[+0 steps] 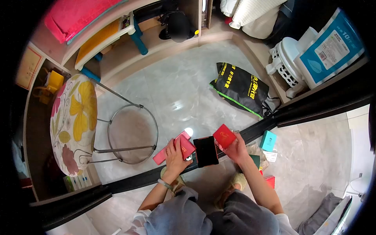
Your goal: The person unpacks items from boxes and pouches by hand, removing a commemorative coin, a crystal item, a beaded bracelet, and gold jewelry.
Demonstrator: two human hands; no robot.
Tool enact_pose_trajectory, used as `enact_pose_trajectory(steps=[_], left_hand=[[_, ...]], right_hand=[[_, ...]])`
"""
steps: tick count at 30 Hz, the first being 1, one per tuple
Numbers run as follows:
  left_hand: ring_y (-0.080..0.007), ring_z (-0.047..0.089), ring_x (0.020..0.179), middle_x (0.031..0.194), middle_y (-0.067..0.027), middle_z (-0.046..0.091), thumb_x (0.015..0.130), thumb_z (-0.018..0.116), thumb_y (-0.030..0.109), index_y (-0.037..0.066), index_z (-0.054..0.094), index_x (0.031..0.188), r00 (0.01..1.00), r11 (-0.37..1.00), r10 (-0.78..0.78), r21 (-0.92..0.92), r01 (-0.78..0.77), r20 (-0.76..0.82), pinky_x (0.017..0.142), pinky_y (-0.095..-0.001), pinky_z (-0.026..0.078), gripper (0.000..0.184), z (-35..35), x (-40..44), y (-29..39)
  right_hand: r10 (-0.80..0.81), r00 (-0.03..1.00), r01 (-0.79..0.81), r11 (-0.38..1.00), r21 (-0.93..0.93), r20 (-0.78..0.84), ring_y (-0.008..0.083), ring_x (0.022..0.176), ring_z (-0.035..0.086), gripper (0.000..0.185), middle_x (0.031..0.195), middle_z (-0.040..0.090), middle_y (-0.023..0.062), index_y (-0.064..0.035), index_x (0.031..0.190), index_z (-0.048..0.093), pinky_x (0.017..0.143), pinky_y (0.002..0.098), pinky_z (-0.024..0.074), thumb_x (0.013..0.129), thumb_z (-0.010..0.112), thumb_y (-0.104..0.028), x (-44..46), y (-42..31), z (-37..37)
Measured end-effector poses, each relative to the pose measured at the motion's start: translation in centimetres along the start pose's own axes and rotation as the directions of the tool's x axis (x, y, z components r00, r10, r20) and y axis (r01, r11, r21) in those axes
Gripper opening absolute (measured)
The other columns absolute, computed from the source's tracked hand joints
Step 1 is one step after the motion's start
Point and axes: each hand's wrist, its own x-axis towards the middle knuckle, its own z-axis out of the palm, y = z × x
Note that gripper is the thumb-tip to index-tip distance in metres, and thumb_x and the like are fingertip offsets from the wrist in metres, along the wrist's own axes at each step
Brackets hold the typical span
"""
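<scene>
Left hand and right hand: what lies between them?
In the head view, a black rectangular item with a reddish-brown edge, between the left hand, gripping pinkish-red boxes, and the right hand, holding a red box.

A floor track (145,179) crosses the floor (172,86) from left to right, with floor before and behind it. Beyond the track, at left, a stool (73,125) has its seat to the left and its leg ring to the right; a shelf unit (113,64) lies beyond it. Ahead and right of centre, a bag (244,90) lies on the floor. Farther right, a packet (327,49) stands beside a footstool (288,64). Near the track, two boxes (183,147) are in the left grip (176,156), one box (224,136) in the right grip (234,147), and a flat object (206,152) between the grips. Right of the right grip, a small case (268,141) lies on the floor, a card (271,156) just behind it. A cushion (323,215) is at the near right.
</scene>
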Motion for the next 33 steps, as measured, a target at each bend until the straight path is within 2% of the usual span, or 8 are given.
enact_pose_trajectory(steps=[8, 11, 14, 16, 18, 21, 25, 33], left_hand=[[-0.0416, 0.038, 0.123, 0.132, -0.0232, 0.04, 0.058, 0.084, 0.023, 0.005, 0.028, 0.144, 0.997, 0.992, -0.041, -0.118, 0.033, -0.063, 0.104, -0.0512, 0.031, 0.104, 2.7, -0.3, -1.7], [-0.0413, 0.039, 0.122, 0.13, -0.0234, 0.041, 0.059, 0.084, 0.025, 0.003, 0.029, 0.143, 0.996, 0.98, -0.055, -0.194, 0.04, -0.073, 0.104, -0.0506, 0.032, 0.102, 1.9, 0.1, -0.6], [-0.0397, 0.042, 0.119, 0.127, -0.0228, 0.045, 0.062, 0.084, 0.027, 0.0, 0.032, 0.14, 0.998, 0.957, -0.026, -0.29, 0.006, -0.063, 0.103, -0.0486, 0.033, 0.098, -0.6, 0.8, 1.5], [-0.0387, 0.045, 0.116, 0.124, -0.0222, 0.048, 0.063, 0.085, 0.028, -0.001, 0.034, 0.138, 0.997, 0.935, 0.018, -0.351, -0.042, -0.07, 0.102, -0.0473, 0.035, 0.095, -1.8, 1.5, 2.9], [-0.0373, 0.047, 0.115, 0.122, -0.0216, 0.049, 0.066, 0.084, 0.028, -0.002, 0.033, 0.139, 0.994, 0.87, 0.088, -0.481, -0.109, -0.066, 0.1, -0.0456, 0.037, 0.094, -2.6, 2.0, 4.3], [-0.0363, 0.046, 0.117, 0.122, -0.0216, 0.048, 0.068, 0.084, 0.027, -0.003, 0.033, 0.14, 0.984, 0.85, 0.173, -0.499, -0.169, -0.039, 0.1, -0.0437, 0.038, 0.093, -4.7, 2.5, 7.2], [-0.0373, 0.045, 0.117, 0.124, -0.0229, 0.044, 0.073, 0.08, 0.032, -0.002, 0.036, 0.14, 0.963, 0.843, 0.262, -0.5, -0.199, 0.058, 0.1, -0.0428, 0.038, 0.087, -6.1, 2.3, 9.3], [-0.0399, 0.05, 0.116, 0.127, -0.0249, 0.049, 0.085, 0.067, 0.038, -0.002, 0.046, 0.135, 0.927, 0.889, 0.313, -0.408, -0.21, 0.206, 0.097, -0.0436, 0.041, 0.067, -10.2, 2.8, 11.7]], right_hand=[[-0.004, 0.994, 0.019, 0.99, 0.136, -0.112, 0.0349, 0.109, 0.055, 0.056, 0.126, 0.056, 0.0161, -0.004, 0.134, 0.045, 0.087, 0.0393, 0.0495, 0.1, 0.037, -0.047, 5.4, 0.8, -3.3], [0.006, 0.959, 0.052, 0.979, 0.196, -0.284, 0.0344, 0.11, 0.056, 0.056, 0.123, 0.056, 0.0184, -0.0013, 0.133, 0.045, 0.089, 0.0381, 0.0491, 0.101, 0.036, -0.047, 5.3, 1.2, -3.4], [-0.009, 0.978, 0.028, 0.995, 0.091, -0.206, 0.0332, 0.11, 0.056, 0.056, 0.12, 0.056, 0.0199, 0.0003, 0.129, 0.047, 0.092, 0.037, 0.0477, 0.098, 0.044, -0.047, 3.6, 2.8, -4.2], [-0.266, 0.912, 0.178, 0.942, -0.283, -0.312, 0.0314, 0.111, 0.055, 0.06, 0.12, 0.055, 0.0197, -0.0005, 0.127, 0.047, 0.095, 0.0367, 0.0459, 0.093, 0.053, -0.05, 1.5, 4.4, -2.7], [-0.272, 0.943, 0.209, 0.932, -0.297, -0.191, 0.0289, 0.118, 0.051, 0.07, 0.128, 0.049, 0.0189, -0.0044, 0.138, 0.039, 0.101, 0.0382, 0.0413, 0.09, 0.058, -0.052, -1.6, 4.4, 0.8], [-0.229, 0.937, 0.301, 0.913, -0.276, 0.265, 0.0251, 0.135, 0.035, 0.084, 0.15, 0.03, 0.0137, -0.0173, 0.153, 0.011, 0.11, 0.0412, 0.0293, 0.091, 0.057, -0.05, -4.3, 4.2, 5.1], [-0.264, 0.923, 0.328, 0.92, -0.215, 0.279, 0.0234, 0.135, 0.037, 0.077, 0.15, 0.033, 0.0083, -0.0169, 0.152, 0.017, 0.111, 0.0436, 0.0307, 0.093, 0.052, -0.051, -5.4, 3.3, 7.0], [-0.315, 0.909, 0.336, 0.941, -0.033, 0.274, 0.0265, 0.13, 0.043, 0.07, 0.143, 0.041, 0.0104, -0.0136, 0.147, 0.029, 0.108, 0.0447, 0.0353, 0.09, 0.054, -0.046, -5.7, 3.2, 6.7]])
